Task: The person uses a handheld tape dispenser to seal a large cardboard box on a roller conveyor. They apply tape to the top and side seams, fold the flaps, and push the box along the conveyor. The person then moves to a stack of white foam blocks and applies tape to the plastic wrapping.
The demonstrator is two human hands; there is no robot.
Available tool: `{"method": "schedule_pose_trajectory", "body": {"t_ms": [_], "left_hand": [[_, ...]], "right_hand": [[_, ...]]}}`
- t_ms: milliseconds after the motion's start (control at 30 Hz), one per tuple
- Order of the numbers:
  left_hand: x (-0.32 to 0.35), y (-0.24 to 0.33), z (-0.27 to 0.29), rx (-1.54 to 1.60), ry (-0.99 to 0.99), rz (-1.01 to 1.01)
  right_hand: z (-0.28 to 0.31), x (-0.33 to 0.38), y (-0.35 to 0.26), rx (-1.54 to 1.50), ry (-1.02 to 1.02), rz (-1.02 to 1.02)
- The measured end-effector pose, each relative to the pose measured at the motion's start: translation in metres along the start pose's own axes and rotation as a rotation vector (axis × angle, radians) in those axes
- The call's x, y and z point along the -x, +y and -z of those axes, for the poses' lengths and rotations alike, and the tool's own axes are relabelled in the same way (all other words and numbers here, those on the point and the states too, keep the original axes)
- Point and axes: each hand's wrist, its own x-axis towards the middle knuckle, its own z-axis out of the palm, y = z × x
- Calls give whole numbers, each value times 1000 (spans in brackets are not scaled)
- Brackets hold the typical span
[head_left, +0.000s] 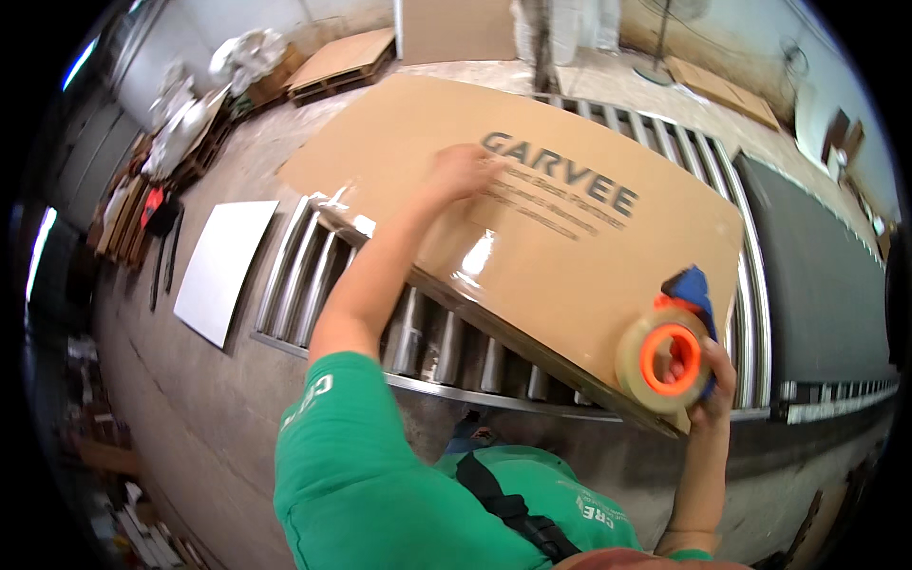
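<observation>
A large, flat brown cardboard box (570, 275) with dark print lies across the roller conveyor. Glossy clear tape shows along its near long edge. My left hand (465, 171) is over the top of the box, beside the print; its fingers are blurred, and I cannot tell whether they touch the cardboard. Over the box's near right corner, my right hand (717, 380) grips a tape dispenser (698, 290) with blue and orange parts. A wide roll of clear tape (632, 366) sits on its orange hub.
Metal rollers (494, 364) run beneath the box, inside a steel frame. To the right stands a dark belt conveyor (817, 266). A white panel (226, 271) lies on the floor at left. Farther back are a wooden pallet (340, 65), white bags (249, 57) and a fan stand (657, 47).
</observation>
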Motion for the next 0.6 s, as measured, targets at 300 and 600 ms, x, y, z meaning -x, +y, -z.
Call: {"method": "schedule_pose_trajectory", "body": {"t_ms": [300, 600], "left_hand": [[50, -339, 68, 871, 522, 534], [66, -307, 73, 1393, 611, 402]], "right_hand": [[-117, -153, 27, 464, 152, 223], [-94, -36, 79, 1948, 595, 734]]}}
